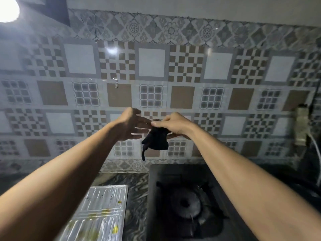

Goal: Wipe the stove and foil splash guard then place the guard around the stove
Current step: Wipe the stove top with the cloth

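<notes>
Both arms reach forward, high above the counter. My right hand [174,125] grips a small black cloth [156,140] that hangs down from its fingers. My left hand [130,125] is beside it with fingers spread, its fingertips touching or nearly touching the cloth's top edge. Below stands the black single-burner gas stove [184,202] with its pan support and burner. The silver foil splash guard [102,213] lies flat on the counter to the stove's left, spotted with yellow stains.
A patterned tiled wall [156,75] fills the background. The dark marbled countertop [137,193] shows between guard and stove. A socket [302,126] with a white cable sits at the right wall. A bright lamp [7,7] glares top left.
</notes>
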The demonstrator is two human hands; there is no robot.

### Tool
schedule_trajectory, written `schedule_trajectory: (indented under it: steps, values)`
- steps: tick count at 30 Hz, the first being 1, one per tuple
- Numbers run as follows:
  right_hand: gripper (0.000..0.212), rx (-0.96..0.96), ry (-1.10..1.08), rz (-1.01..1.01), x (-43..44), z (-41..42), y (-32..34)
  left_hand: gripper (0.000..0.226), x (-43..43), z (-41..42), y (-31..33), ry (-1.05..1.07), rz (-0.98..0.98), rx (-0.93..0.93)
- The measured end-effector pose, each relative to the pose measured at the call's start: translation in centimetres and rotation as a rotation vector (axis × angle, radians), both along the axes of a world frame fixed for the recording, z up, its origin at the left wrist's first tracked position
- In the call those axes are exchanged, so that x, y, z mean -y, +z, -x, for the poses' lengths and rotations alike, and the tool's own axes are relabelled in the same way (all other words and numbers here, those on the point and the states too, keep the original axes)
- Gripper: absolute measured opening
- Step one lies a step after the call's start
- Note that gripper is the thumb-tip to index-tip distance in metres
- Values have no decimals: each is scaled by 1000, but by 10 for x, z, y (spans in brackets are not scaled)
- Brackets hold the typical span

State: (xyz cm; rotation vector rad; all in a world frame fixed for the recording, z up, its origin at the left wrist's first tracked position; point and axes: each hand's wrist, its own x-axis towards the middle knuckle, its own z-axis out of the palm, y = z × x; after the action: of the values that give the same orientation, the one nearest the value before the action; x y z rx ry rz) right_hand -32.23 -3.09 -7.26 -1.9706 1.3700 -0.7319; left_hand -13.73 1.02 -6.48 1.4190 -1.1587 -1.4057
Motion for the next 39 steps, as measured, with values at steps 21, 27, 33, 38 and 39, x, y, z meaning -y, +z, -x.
schedule_trajectory:
  steps: [21, 27, 33, 38, 39]
  values:
    - [35, -221, 209, 265, 57, 55, -107, 69, -81, 170, -233, -109, 312, 1216]
    - [46, -489, 477, 232, 70, 57, -139, 73, -79, 173, -232, -97, 277, 1285]
    - [29, -583, 558, 173, 74, 68, -153, 76, -78, 174, -232, -98, 240, 1310]
    - [41, -655, 593, 181, 79, 47, -167, 75, -79, 177, -228, -103, 213, 1317]
    - [44, -689, 618, 151, 81, 43, -172, 75, -79, 177, -228, -103, 211, 1320]
